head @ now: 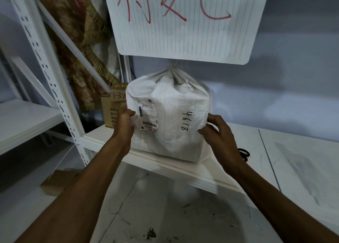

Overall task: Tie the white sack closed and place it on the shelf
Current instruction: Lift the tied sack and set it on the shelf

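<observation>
The white woven sack [172,112] stands upright on the white shelf board [183,169], its neck bunched and tied at the top with a white tie [189,85]. A shipping label and a handwritten number show on its front. My left hand [124,121] grips the sack's left side, fingers curled into the fabric. On the right side my right hand [216,130] holds the sack with bent fingers pressing its lower corner.
A brown cardboard box [112,108] sits on the shelf just left of the sack. A lined paper sign [183,20] with red characters hangs above. A white perforated upright [45,72] stands at left, patterned cloth [80,55] behind it. A black cord [244,153] lies right of the sack.
</observation>
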Motion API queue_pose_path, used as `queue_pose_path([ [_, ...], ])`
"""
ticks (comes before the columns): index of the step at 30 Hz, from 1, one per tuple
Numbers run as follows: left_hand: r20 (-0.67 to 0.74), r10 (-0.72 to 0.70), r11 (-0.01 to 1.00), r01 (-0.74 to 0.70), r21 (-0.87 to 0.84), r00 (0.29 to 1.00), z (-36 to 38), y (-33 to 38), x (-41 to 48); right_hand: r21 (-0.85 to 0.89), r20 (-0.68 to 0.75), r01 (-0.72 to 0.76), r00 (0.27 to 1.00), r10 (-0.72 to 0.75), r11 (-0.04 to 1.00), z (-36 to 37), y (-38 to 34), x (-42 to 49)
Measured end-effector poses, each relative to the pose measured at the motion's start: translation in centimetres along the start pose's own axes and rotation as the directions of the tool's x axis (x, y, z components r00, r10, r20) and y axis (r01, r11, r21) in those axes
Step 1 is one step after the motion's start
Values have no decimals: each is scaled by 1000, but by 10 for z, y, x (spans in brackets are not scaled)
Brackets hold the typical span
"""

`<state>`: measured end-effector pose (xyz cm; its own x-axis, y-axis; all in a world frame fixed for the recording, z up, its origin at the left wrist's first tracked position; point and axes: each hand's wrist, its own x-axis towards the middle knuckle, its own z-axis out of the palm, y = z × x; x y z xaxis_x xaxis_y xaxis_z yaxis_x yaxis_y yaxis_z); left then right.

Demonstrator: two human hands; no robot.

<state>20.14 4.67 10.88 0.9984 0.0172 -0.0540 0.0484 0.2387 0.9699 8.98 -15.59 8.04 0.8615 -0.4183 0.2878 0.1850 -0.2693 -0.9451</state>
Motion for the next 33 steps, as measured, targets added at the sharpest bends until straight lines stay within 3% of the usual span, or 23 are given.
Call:
queue_pose_path([
  [5,49,13,997,-16,73,999,3,-7,2,12,-39,-52,998,52,999,-4,4,1],
  [10,71,-56,998,55,18,996,10,-11,8,8,-6,-69,998,69,998,-8,6,1],
  [18,69,-79,982,66,177,994,0,-18,11,-85,46,-27,998,31,996,-5,14,-1],
  [22,100,-22,974,-2,228,995,-5,-21,9,-160,73,-42,996,54,986,-3,15,-2],
  [28,9,-71,954,65,293,997,-30,-11,13,-171,9,-92,995,95,981,-5,15,-8],
  [33,51,-32,941,13,338,998,-46,-2,5,-163,-31,-98,995,94,982,-6,10,-17],
])
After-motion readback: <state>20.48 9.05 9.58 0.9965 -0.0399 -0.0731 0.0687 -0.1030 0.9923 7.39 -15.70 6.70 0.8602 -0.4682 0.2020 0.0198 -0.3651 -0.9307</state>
